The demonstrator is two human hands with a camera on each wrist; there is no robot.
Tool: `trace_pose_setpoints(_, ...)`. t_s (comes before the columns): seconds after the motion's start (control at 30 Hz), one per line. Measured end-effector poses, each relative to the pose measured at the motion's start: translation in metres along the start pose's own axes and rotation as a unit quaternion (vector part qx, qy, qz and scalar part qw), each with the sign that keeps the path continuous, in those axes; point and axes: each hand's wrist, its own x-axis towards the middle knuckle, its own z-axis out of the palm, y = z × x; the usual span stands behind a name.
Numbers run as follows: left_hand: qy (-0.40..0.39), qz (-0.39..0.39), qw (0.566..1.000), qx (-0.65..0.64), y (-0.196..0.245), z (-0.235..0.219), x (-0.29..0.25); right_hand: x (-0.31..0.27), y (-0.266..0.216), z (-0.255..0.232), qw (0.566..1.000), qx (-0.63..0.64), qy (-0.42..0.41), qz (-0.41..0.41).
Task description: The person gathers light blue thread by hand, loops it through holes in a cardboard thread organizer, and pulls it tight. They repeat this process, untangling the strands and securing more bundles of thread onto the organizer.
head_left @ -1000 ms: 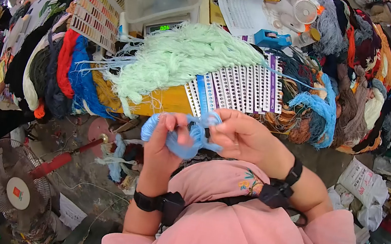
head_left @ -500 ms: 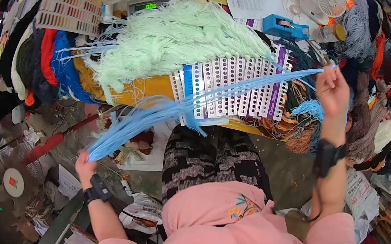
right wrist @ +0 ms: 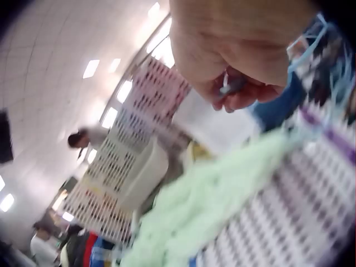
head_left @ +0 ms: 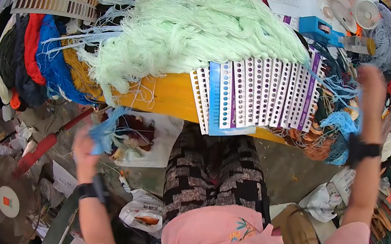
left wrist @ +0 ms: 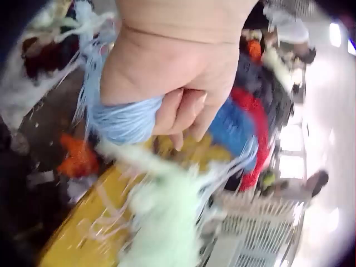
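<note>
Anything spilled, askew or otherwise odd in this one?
Mostly just untidy: the pale green yarn sprawls loosely, covering the upper ends of several perforated cards, and stray strands litter the yellow tabletop. Nothing looks plainly damaged.

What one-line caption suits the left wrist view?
Left hand gripping light blue yarn, with blurred pale green yarn beyond.

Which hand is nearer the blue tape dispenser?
Right. In the head view, the right hand is close by, right of and slightly below the dispenser; the left hand is far off, well to its left and much lower, holding blue yarn.
</note>
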Motion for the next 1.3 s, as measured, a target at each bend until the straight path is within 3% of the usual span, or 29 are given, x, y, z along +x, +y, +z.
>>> trace_pose_setpoints(0.03,-0.158,-0.129,0.976,-0.072,-0.035,0.015,0.017,-0.024,0.003,0.066,0.962,-0.069,-0.055,-0.258)
trace_pose_setpoints(0.07,-0.077,-0.112,0.99,0.033,-0.068,0.055,0.018,-0.053,-0.024,0.132,0.971,0.21,-0.093,0.065)
trace_pose_setpoints(0.1,-0.052,-0.093,0.988,0.108,-0.094,0.087,0.021,-0.07,-0.045,0.183,0.955,0.235,-0.167,0.068)
trace_pose_setpoints(0.13,-0.096,-0.082,0.975,0.186,-0.113,0.113,0.024,-0.083,-0.059,0.227,0.963,0.193,-0.183,0.046)
trace_pose_setpoints(0.2,-0.095,-0.072,0.95,0.287,-0.146,0.152,0.036,-0.104,-0.092,0.288,0.981,0.13,-0.132,-0.052)
trace_pose_setpoints(0.23,-0.098,-0.063,0.943,0.313,-0.164,0.161,0.043,-0.107,-0.1,0.31,0.98,0.118,-0.062,-0.148)
trace_pose_setpoints(0.27,-0.102,-0.056,0.934,0.339,-0.178,0.168,0.05,-0.112,-0.096,0.328,0.979,0.099,-0.059,-0.167)
trace_pose_setpoints(0.3,-0.112,-0.045,0.92,0.373,-0.189,0.176,0.054,-0.119,-0.098,0.335,0.979,0.017,-0.022,-0.202)
trace_pose_setpoints(0.4,-0.125,-0.001,0.891,0.437,-0.206,0.187,0.06,-0.122,-0.093,0.339,0.978,-0.021,-0.034,-0.203)
trace_pose_setpoints(0.5,-0.17,0.015,0.815,0.554,-0.193,0.184,0.057,-0.118,-0.09,0.327,0.977,-0.035,-0.034,-0.21)
trace_pose_setpoints(0.53,-0.212,0.076,0.786,0.576,-0.192,0.176,0.059,-0.119,-0.089,0.33,0.972,-0.013,-0.036,-0.233)
trace_pose_setpoints(0.57,-0.193,0.048,0.823,0.533,-0.194,0.176,0.056,-0.121,-0.088,0.334,0.966,0.009,-0.038,-0.257)
trace_pose_setpoints(0.6,-0.172,0.019,0.856,0.488,-0.193,0.178,0.052,-0.123,-0.088,0.335,0.962,-0.004,-0.104,-0.253)
trace_pose_setpoints(0.63,-0.151,-0.009,0.884,0.441,-0.192,0.18,0.052,-0.128,-0.091,0.334,0.96,-0.03,-0.119,-0.251)
trace_pose_setpoints(0.67,-0.213,-0.026,0.892,0.398,-0.189,0.18,0.057,-0.132,-0.097,0.331,0.958,-0.055,-0.133,-0.249)
trace_pose_setpoints(0.77,-0.193,-0.037,0.915,0.351,-0.189,0.185,0.057,-0.135,-0.099,0.328,0.953,-0.048,-0.163,-0.253)
trace_pose_setpoints(0.97,-0.214,-0.022,0.912,0.348,-0.201,0.186,0.065,-0.123,-0.093,0.327,0.961,0.086,-0.179,-0.193)
trace_pose_setpoints(1.07,-0.158,-0.015,0.906,0.392,-0.187,0.187,0.061,-0.12,-0.096,0.325,0.963,0.085,-0.184,-0.178)
trace_pose_setpoints(1.17,-0.201,-0.1,0.946,0.233,-0.161,0.166,0.071,-0.12,-0.093,0.326,0.964,0.096,-0.186,-0.163)
trace_pose_setpoints(1.3,-0.172,-0.067,0.917,0.354,-0.176,0.17,0.069,-0.123,-0.093,0.333,0.968,0.092,-0.153,-0.175)
